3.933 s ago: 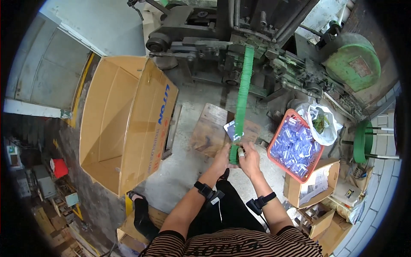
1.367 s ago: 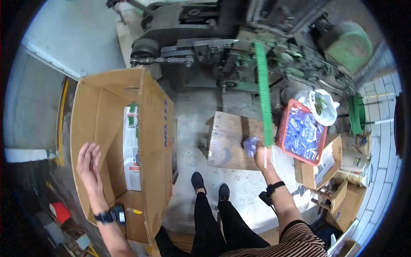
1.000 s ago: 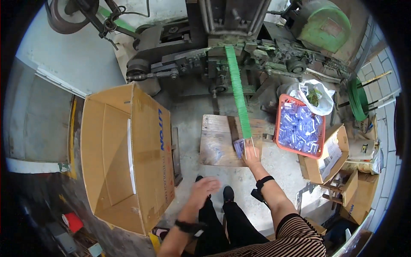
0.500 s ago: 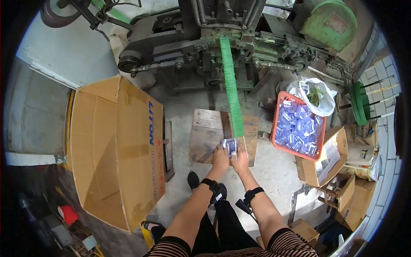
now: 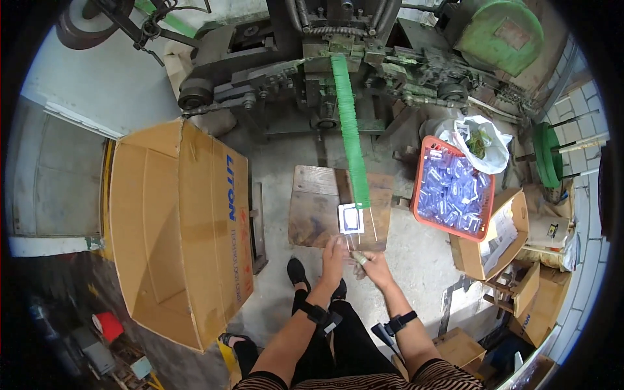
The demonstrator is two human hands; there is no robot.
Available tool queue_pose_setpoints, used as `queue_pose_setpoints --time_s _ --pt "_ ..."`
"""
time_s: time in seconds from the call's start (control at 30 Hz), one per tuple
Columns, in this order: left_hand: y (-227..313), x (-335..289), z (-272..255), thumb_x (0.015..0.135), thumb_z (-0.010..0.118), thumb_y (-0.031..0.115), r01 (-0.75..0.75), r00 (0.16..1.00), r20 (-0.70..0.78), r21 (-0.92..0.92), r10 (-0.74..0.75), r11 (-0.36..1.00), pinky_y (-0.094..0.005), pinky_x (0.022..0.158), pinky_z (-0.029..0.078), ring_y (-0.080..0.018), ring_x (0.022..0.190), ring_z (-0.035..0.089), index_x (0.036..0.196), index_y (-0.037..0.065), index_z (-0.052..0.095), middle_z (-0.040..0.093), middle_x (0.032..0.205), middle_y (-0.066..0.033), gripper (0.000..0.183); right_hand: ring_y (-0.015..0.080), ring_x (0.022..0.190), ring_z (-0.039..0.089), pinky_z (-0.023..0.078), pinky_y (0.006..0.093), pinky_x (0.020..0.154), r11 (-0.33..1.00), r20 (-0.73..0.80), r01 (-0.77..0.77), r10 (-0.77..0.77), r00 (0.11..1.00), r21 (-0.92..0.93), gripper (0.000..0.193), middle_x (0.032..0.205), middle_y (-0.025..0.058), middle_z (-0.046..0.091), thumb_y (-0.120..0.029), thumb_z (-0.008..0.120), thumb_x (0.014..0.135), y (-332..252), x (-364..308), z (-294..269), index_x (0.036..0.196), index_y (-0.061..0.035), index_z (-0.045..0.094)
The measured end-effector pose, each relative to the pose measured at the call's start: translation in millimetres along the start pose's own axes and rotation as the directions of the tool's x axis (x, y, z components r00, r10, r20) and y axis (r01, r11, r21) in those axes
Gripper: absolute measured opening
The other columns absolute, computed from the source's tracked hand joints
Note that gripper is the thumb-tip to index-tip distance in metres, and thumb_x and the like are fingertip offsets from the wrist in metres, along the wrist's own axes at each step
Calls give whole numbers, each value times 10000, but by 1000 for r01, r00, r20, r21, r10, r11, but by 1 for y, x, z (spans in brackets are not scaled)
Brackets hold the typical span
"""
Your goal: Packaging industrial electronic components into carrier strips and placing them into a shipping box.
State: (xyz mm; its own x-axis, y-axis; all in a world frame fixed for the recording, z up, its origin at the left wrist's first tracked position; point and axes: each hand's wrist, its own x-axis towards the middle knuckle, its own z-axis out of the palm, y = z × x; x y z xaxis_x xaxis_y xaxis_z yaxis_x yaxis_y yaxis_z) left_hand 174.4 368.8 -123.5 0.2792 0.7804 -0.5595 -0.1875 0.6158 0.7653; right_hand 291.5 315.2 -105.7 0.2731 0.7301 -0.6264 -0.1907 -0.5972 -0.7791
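Observation:
A long row of thin green pieces (image 5: pixel 351 136) runs from the machine down to a wooden board (image 5: pixel 312 201), with thin pale rods sticking out of its near end. Beside that end lies a small white-and-blue packet (image 5: pixel 351 220), apart from both hands. My left hand (image 5: pixel 332 255) is just below the packet at the board's near edge, its fingers stretched forward and nothing visible in them. To its right, my right hand (image 5: pixel 375 267) is closed, with something small and pale at its fingertips that I cannot make out.
A dark machine (image 5: pixel 260 84) spans the far side. At left stands a large open cardboard box (image 5: pixel 214 227). On the right, a red basket (image 5: pixel 416 195) holds several bluish clear packets, with a white plastic bag (image 5: pixel 497 159) and a smaller carton (image 5: pixel 465 257) next to it.
Both hands have drawn back toward me, off the packet. The packet, gripped before, now lies flat beside the green row's end. My right hand has moved right and turned inward.

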Motion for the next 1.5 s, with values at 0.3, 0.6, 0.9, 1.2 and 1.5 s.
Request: queue_pose_setpoints --time_s 0.3,0.6,0.9,1.2,1.5 --pt "30 -22 16 904 342 457 329 914 356 -365 -196 871 -368 747 450 -239 887 547 1233 62 334 542 972 -137 514 255 853 509 437 330 696 626 116 550 -595 795 -553 394 937 132 472 74 447 654 -161 21 -15 1032 -20 504" --pt "50 -11 40 923 306 430 286 929 339 -405 -148 868 -373 773 449 -255 919 563 1245 78 327 545 1035 -141 478 370 840 508 424 417 744 353 239 436 -482 843 -828 230 863 182 480 40 488 676 -155 31 -8 875 -12 591" --pt "64 2 43 931 322 367 296 944 246 -347 -218 890 -388 713 500 -290 858 598 1283 119 292 554 1019 -156 432 185 759 527 421 280 690 760 67 490 -514 855 -427 151 853 122 550 3 544 755 -130 31 -16 898 14 591" --pt "51 0 46 925 311 383 413 899 314 -381 -304 827 -370 638 524 -266 801 608 1177 79 391 571 966 -144 403 103 688 509 424 255 615 790 -77 468 -537 840 -397 121 808 63 585 -29 555 797 -122 32 -6 907 7 590" --pt "65 22 52 923 295 403 330 943 167 -376 -287 866 -385 575 535 -201 785 604 1120 98 446 570 959 -73 394 356 818 539 427 367 722 500 29 517 -699 715 -694 102 824 169 550 2 517 760 -119 19 6 855 5 555"
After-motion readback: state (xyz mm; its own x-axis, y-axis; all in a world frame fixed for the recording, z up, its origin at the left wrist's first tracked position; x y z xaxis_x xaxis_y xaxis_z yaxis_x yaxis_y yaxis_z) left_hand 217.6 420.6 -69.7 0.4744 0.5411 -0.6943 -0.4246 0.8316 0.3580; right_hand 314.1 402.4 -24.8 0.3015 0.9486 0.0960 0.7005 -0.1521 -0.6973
